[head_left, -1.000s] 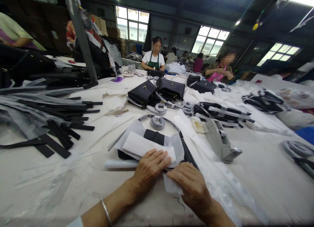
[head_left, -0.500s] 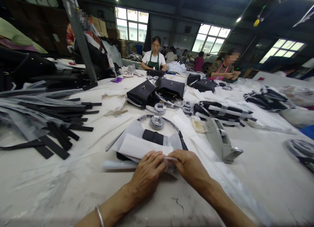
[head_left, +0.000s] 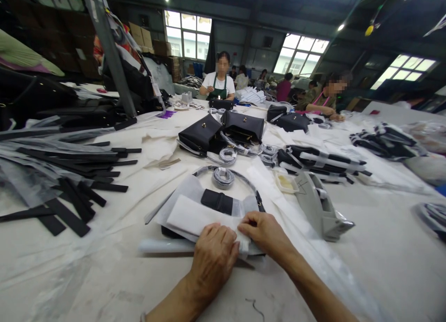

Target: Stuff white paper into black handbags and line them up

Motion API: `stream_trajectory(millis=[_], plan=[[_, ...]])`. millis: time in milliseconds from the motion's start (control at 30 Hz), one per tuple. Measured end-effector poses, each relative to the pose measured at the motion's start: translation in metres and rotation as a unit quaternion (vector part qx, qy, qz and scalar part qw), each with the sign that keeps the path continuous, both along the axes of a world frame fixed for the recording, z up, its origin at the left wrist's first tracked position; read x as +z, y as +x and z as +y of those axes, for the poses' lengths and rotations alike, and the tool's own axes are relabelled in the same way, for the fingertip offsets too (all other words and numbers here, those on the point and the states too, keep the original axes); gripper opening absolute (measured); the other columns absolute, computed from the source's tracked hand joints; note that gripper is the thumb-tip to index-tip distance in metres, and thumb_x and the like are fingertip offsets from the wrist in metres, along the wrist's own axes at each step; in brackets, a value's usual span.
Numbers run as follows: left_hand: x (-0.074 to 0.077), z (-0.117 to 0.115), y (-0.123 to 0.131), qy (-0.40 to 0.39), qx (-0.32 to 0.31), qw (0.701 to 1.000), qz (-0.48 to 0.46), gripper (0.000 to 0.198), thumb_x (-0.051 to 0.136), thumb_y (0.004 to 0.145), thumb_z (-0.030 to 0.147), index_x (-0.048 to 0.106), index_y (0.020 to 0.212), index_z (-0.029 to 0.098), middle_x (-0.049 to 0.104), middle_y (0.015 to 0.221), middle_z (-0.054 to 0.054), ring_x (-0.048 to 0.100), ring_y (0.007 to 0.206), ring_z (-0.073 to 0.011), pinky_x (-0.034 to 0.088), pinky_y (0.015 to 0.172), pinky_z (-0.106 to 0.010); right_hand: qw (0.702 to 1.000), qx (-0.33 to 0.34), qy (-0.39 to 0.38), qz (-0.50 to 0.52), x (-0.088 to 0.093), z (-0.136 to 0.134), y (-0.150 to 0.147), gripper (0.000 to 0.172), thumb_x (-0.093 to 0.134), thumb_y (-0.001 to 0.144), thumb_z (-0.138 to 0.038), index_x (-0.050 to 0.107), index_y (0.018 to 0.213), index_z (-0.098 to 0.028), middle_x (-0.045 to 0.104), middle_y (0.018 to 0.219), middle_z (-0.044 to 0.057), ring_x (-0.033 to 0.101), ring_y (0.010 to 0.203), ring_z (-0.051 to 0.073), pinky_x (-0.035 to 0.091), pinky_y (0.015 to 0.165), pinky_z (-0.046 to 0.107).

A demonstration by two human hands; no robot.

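A black handbag (head_left: pixel 170 231) lies in front of me, mostly covered by translucent wrapping paper (head_left: pixel 191 188) and a folded white padding sheet (head_left: pixel 195 216). On top of the paper sits a small black buckled strap piece (head_left: pixel 216 201). The bag's dark handle (head_left: pixel 240 174) arches away from me around a wrapped coil of strap (head_left: pixel 223 177). My left hand (head_left: pixel 215 252) is closed, its curled fingers pressing the sheet's near edge. Beside it, my right hand (head_left: pixel 266 231) pinches the sheet's right end between thumb and forefinger. What lies under the fingers is partly hidden.
A grey tape dispenser (head_left: pixel 320 208) and a small plastic tray (head_left: pixel 287 181) stand to the right. Loose black straps (head_left: pixel 75 206) in film are piled at left. Finished black handbags (head_left: pixel 201 132) lie farther back. Co-workers (head_left: pixel 220 82) sit across the table.
My left hand has drawn slightly nearer to me and its fingers have curled. The clear strip between my right fingers now lies down against the sheet. The view has shifted slightly.
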State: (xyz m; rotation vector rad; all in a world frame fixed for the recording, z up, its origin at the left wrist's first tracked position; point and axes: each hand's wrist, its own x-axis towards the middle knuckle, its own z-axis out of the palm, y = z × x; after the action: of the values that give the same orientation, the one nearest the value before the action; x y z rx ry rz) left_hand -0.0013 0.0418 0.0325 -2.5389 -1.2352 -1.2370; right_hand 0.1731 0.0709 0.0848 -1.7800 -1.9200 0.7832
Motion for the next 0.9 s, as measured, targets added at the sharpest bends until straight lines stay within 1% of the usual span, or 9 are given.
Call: stream_trajectory(millis=[133,267,400,500,600,700,767,833,900], plan=[[0.005,-0.001,-0.005,0.012,-0.054,0.997,0.055,0.025,0.044,0.099,0.022,0.058,0.119,0.020,0.065,0.092,-0.005,0.061,0.088,-0.0207,0.045,0.094,-0.043,0.998,-0.022,-0.026,0.046,-0.012,0.006,0.004,0.008,0.069,0.074,-0.022,0.066,0.067,-0.020,0.065,0.067,-0.003,0.058,0.065,0.014,0.037,0.059,0.023],[0.005,-0.002,-0.011,0.031,-0.070,0.995,0.065,0.024,0.046,0.100,0.026,0.062,0.118,0.019,0.065,0.103,-0.007,0.061,0.099,-0.0211,0.042,0.099,-0.044,0.997,-0.026,-0.051,0.054,-0.022,0.012,0.006,0.010,0.072,0.072,-0.026,0.065,0.067,-0.020,0.062,0.064,-0.004,0.054,0.062,0.013,0.034,0.055,0.023],[-0.002,-0.003,-0.015,0.062,-0.099,0.990,0.082,0.031,0.039,0.102,0.020,0.061,0.124,0.021,0.060,0.130,-0.010,0.057,0.117,-0.0208,0.031,0.111,-0.045,0.998,-0.027,-0.042,0.041,-0.024,0.016,0.007,0.011,0.072,0.072,-0.025,0.062,0.068,-0.021,0.060,0.062,-0.005,0.052,0.061,0.012,0.032,0.055,0.023],[-0.008,-0.003,-0.013,0.067,-0.102,0.989,0.084,0.030,0.041,0.103,0.023,0.060,0.126,0.021,0.064,0.126,-0.006,0.056,0.118,-0.0198,0.021,0.117,-0.044,0.998,-0.038,-0.039,0.031,-0.023,0.018,0.006,0.016,0.075,0.071,-0.027,0.060,0.067,-0.021,0.058,0.062,-0.006,0.050,0.060,0.012,0.030,0.054,0.023],[-0.011,-0.005,-0.008,0.060,-0.079,0.992,0.072,0.028,0.046,0.101,0.027,0.062,0.122,0.018,0.068,0.117,-0.004,0.057,0.117,-0.0213,0.018,0.119,-0.045,0.997,-0.064,-0.027,0.018,-0.021,0.019,0.002,0.023,0.078,0.068,-0.028,0.057,0.064,-0.021,0.058,0.061,-0.005,0.049,0.059,0.012,0.029,0.053,0.024],[-0.008,-0.005,-0.006,0.069,-0.072,0.991,0.090,0.027,0.044,0.100,0.024,0.062,0.120,0.017,0.068,0.117,-0.006,0.053,0.125,-0.0236,0.018,0.119,-0.046,0.997,-0.074,-0.016,0.024,-0.016,0.020,-0.004,0.025,0.080,0.065,-0.026,0.056,0.064,-0.020,0.058,0.060,-0.004,0.051,0.058,0.012,0.030,0.052,0.024],[-0.006,-0.005,-0.006,0.078,-0.071,0.990,0.098,0.028,0.043,0.101,0.022,0.062,0.120,0.016,0.068,0.116,-0.006,0.053,0.125,-0.0234,0.018,0.119,-0.046,0.997,-0.069,-0.015,0.040,-0.008,0.019,0.000,0.018,0.078,0.067,-0.026,0.061,0.071,-0.021,0.061,0.061,-0.004,0.053,0.054,0.012,0.033,0.050,0.023],[-0.005,-0.004,-0.007,0.083,-0.073,0.990,0.092,0.027,0.043,0.101,0.022,0.062,0.120,0.017,0.069,0.114,-0.005,0.055,0.122,-0.0225,0.018,0.119,-0.045,0.995,-0.077,0.005,0.069,0.005,0.014,0.019,0.013,0.071,0.075,-0.031,0.065,0.082,-0.021,0.065,0.066,-0.003,0.056,0.052,0.012,0.038,0.049,0.022],[-0.007,-0.003,-0.007,0.087,-0.080,0.990,0.073,0.027,0.043,0.102,0.024,0.062,0.120,0.017,0.069,0.112,-0.004,0.058,0.117,-0.0209,0.018,0.119,-0.044,0.985,-0.127,0.063,0.097,0.023,0.006,0.057,0.022,0.062,0.081,-0.042,0.067,0.088,-0.022,0.068,0.073,-0.001,0.061,0.056,0.014,0.041,0.049,0.023]])
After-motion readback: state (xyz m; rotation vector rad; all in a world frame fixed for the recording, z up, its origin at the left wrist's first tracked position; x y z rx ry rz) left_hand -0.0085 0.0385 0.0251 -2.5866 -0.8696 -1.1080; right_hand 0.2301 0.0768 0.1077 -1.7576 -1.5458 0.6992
